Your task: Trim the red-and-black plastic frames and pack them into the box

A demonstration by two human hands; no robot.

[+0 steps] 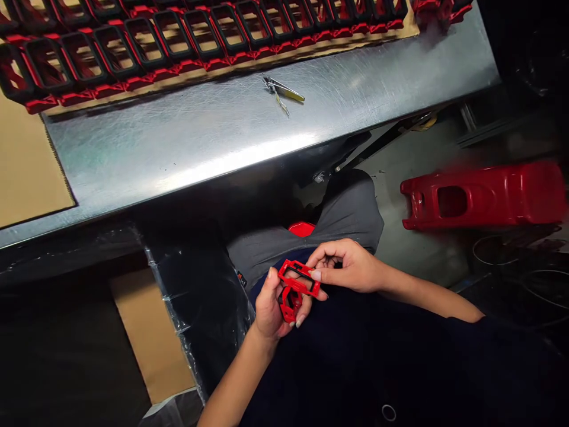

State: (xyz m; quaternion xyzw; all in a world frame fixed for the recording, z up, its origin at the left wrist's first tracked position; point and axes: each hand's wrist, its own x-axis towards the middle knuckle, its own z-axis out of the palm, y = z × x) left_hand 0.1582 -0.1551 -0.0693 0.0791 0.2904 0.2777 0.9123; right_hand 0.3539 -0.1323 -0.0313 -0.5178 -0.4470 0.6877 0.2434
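Note:
Above my lap, both hands hold a small red plastic frame with a black inner edge (290, 282). It has a rectangular opening on one side and a rounded ring part lower down. My left hand (271, 305) wraps round its left and lower side, thumb up along the edge. With thumb and fingers, my right hand (344, 267) pinches the right end of the rectangular part. The palm side of the piece is hidden by my fingers.
Rows of similar red and black frames (166, 38) stand on cardboard on the metal table (186, 136). Nippers with yellowish handles (284, 92) lie near its edge. A red plastic stool (489, 196) is at the right; a cardboard sheet (31, 166) lies at the left.

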